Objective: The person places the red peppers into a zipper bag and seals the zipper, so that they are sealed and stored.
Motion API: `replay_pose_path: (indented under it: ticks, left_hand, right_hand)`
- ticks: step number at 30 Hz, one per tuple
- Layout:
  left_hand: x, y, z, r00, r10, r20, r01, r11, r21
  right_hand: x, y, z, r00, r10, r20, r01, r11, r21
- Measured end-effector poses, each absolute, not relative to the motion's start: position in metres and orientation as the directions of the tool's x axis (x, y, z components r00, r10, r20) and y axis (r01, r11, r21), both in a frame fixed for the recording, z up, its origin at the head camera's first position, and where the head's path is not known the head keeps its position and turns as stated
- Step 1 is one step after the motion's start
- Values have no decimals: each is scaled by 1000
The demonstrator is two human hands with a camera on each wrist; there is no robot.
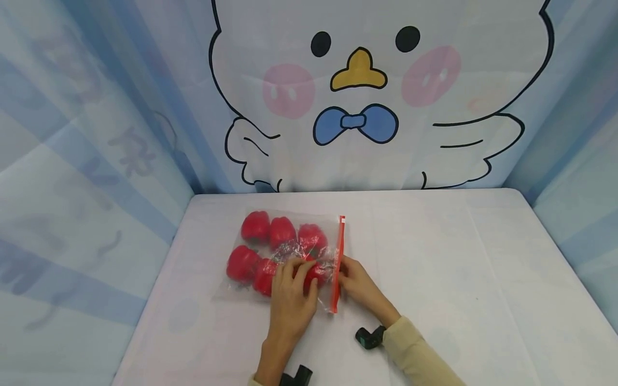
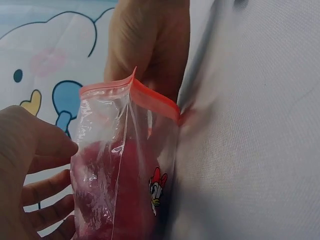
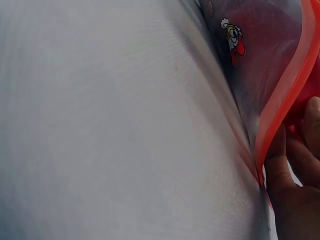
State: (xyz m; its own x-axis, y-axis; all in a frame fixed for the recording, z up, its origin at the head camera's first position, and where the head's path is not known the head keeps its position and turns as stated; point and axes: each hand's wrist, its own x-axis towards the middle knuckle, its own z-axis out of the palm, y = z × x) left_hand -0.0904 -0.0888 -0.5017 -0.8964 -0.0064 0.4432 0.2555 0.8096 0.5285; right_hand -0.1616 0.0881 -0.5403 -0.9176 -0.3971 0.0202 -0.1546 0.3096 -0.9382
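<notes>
A clear zip bag point(image 1: 340, 236) with a red edge lies on the table, holding several red bell peppers point(image 1: 256, 226). My left hand point(image 1: 293, 305) rests over the bag's near side, its fingers loosely bent against the plastic. At the red-edged mouth is my right hand point(image 1: 362, 287), to the right of the bag. The left wrist view shows the red edge point(image 2: 155, 102) parted, with the right hand point(image 2: 150, 45) at the opening. Fingers point(image 3: 277, 170) reach in past the edge beside something red in the right wrist view; their grip is partly hidden.
A white-covered table point(image 1: 458, 268) spreads around the bag. Behind it hangs a curtain point(image 1: 357, 166) with a cartoon face, and blue curtains flank both sides. Black wrist-worn devices point(image 1: 370, 338) sit by both wrists.
</notes>
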Motion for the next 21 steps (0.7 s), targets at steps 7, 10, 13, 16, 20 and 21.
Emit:
replay_pose_path:
  ticks: [7,10,13,16,20,21]
  left_hand:
    - [-91,-91,-501,-881,-3,474,287,792,539]
    - [-91,-91,-502,-875,0,484,293,795,531]
    - [-92,-91,-503,-865,14,502,311,801,512]
    - [-92,-90,-504,-860,32,508,319,812,488]
    - [-93,-88,-505,-863,42,503,312,828,466]
    - [-94,-88,-505,-864,42,501,309,830,464]
  right_hand:
    - [-166,83,-540,-932,-362,3,-121,302,-946]
    - [-166,80,-539,-954,-300,-8,-101,347,-932]
    - [-166,76,-538,-976,-217,-12,-77,396,-915]
    - [-166,74,-538,-984,-176,-11,-65,423,-904]
    - [-166,75,-538,-980,-194,-45,-41,416,-908]
    - [-166,76,-537,-976,-209,-56,-35,407,-913]
